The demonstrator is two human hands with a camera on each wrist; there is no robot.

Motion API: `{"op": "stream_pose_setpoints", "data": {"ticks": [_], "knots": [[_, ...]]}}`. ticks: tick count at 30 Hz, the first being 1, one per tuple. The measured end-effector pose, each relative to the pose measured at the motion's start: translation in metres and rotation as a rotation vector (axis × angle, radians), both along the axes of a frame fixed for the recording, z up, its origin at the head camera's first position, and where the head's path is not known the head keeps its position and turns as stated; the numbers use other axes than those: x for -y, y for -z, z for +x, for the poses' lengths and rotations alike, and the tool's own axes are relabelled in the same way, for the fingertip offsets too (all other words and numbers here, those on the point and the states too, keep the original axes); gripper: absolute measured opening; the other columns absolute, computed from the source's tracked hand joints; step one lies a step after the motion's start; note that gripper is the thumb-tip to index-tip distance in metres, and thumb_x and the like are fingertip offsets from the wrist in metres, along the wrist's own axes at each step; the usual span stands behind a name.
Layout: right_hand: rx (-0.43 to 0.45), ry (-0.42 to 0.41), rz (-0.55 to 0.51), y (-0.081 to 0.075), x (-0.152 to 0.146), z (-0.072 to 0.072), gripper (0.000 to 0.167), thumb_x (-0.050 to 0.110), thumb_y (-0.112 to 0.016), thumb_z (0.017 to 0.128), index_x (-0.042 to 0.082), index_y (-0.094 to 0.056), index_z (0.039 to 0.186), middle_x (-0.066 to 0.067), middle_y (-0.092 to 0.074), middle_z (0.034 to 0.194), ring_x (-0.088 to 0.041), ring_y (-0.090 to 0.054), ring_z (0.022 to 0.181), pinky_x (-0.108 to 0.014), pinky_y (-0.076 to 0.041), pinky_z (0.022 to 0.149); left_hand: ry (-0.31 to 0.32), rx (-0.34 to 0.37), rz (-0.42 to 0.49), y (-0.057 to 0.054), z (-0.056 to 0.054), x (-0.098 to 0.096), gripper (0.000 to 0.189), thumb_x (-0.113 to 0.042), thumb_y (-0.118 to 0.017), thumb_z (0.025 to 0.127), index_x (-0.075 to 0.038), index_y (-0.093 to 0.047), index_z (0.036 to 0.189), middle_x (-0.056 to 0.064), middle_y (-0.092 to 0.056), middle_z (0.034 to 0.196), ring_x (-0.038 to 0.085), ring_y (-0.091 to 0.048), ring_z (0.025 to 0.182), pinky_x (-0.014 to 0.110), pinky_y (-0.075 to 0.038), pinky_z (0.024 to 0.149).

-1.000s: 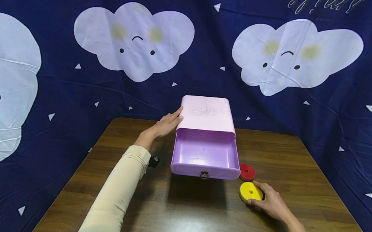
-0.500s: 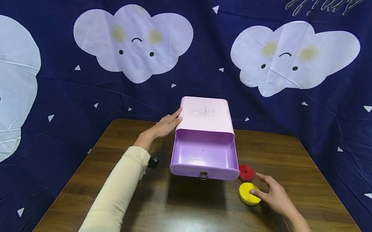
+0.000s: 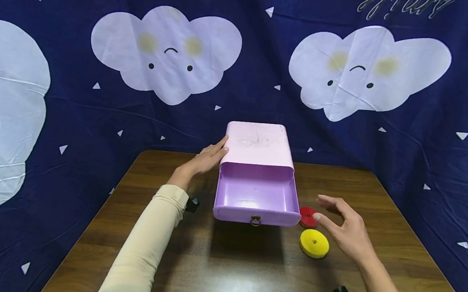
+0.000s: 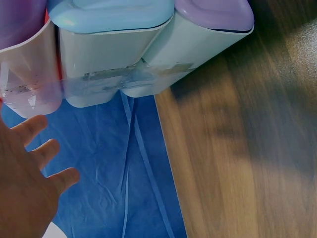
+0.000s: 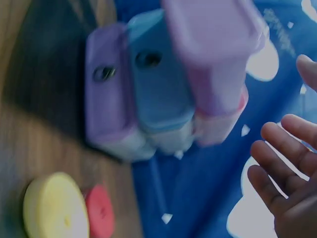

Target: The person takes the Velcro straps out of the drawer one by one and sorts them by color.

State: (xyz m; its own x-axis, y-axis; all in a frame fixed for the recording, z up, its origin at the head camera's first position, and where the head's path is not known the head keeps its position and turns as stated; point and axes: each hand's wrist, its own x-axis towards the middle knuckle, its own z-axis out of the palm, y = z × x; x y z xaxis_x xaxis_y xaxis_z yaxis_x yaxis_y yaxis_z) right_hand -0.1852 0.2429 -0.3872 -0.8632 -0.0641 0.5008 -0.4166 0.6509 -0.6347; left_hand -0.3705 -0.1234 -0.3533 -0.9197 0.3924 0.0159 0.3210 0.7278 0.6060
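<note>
1. Drawer unit [image 3: 261, 144] on the bench [image 3: 340, 184]; stands upright, front facing 6 o'clock in head view. Pink plastic top, rounded edges, scuff marks.
2. Top drawer [image 3: 231, 213] pulled out toward 6 o'clock; long axis of unit plus drawer runs 12 to 6. Glossy purple plastic, boxy; metal ring pull [image 3: 255, 220] at front centre.
3. Wrist views: blue drawer [image 5: 161, 79] and lower purple drawer [image 5: 109, 94] below it, both pushed in, smooth lids-like fronts, pale shells. Clear tape [image 4: 143, 74] across shells.
4. Left hand [image 3: 207, 158] at unit's 9 o'clock, fingers extended toward 1–2 o'clock and resting against its side; fingers spread apart, not clamped.
5. Right hand [image 3: 349, 227] at yellow disc's 2 o'clock, reaching toward 10–11; thumb and fingers apart, nothing gripped. Thumb tip overlaps red disc's edge in head view; contact: cannot tell.
6. Red disc [image 3: 307, 217]: unit's 4 o'clock, just beside drawer front. Flat on bench, round, hole facing up.
7. Yellow disc [image 3: 309, 245]: 5 o'clock from red, near it. Thick, round, matte-looking, central hole up, lying flat.
8. Bench brown wood-grain, sheen at 6 o'clock; navy cloth [image 3: 263, 102] behind at 12, creased, printed clouds.
</note>
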Motion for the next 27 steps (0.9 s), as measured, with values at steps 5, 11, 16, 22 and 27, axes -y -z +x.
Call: {"op": "stream_pose_setpoints", "data": {"ticks": [5,11,16,22,27], "knots": [[-0.049,-0.074,-0.08,-0.019,0.02,0.013,0.042,0.009,-0.073,0.081,0.018,-0.061,0.121,0.013,-0.065,0.109,0.004,-0.056,0.1,-0.005,-0.04,0.086,0.003,-0.002,0.005,-0.001,0.001,0.0,0.057,-0.052,-0.019,0.1,-0.037,0.0,0.151,0.004,-0.013,0.16,0.035,-0.004,0.148,0.058,-0.005,0.117],[-0.121,-0.173,-0.12,-0.027,0.042,0.023,0.043,-0.002,-0.072,0.078,0.013,-0.063,0.118,0.006,-0.067,0.106,0.002,-0.059,0.096,-0.008,-0.044,0.082,0.0,0.006,0.013,-0.001,0.001,0.0,0.057,-0.053,-0.02,0.099,-0.039,0.0,0.151,0.004,-0.013,0.16,0.034,-0.004,0.148,0.058,-0.004,0.117],[-0.139,-0.211,-0.109,-0.027,0.059,0.029,0.038,-0.002,-0.073,0.078,0.009,-0.064,0.113,-0.004,-0.068,0.102,-0.003,-0.062,0.092,-0.011,-0.047,0.075,0.0,0.001,0.017,-0.001,0.002,0.0,0.057,-0.053,-0.021,0.099,-0.039,-0.001,0.151,0.004,-0.014,0.16,0.034,-0.004,0.148,0.058,-0.004,0.117],[-0.103,-0.217,-0.107,-0.019,0.078,0.033,0.033,0.005,-0.073,0.08,0.009,-0.065,0.112,-0.002,-0.069,0.099,-0.002,-0.061,0.091,-0.016,-0.048,0.076,0.003,-0.002,0.014,-0.001,0.001,0.0,0.057,-0.053,-0.02,0.099,-0.038,0.0,0.151,0.004,-0.013,0.16,0.035,-0.004,0.148,0.057,-0.004,0.117],[0.01,-0.243,-0.19,-0.006,0.092,0.035,0.028,0.01,-0.072,0.082,0.009,-0.066,0.109,-0.005,-0.07,0.096,-0.004,-0.063,0.086,-0.022,-0.052,0.073,0.001,-0.002,0.009,0.0,0.0,0.0,0.057,-0.054,-0.02,0.099,-0.039,0.0,0.151,0.003,-0.014,0.16,0.034,-0.005,0.148,0.057,-0.004,0.117]]}}
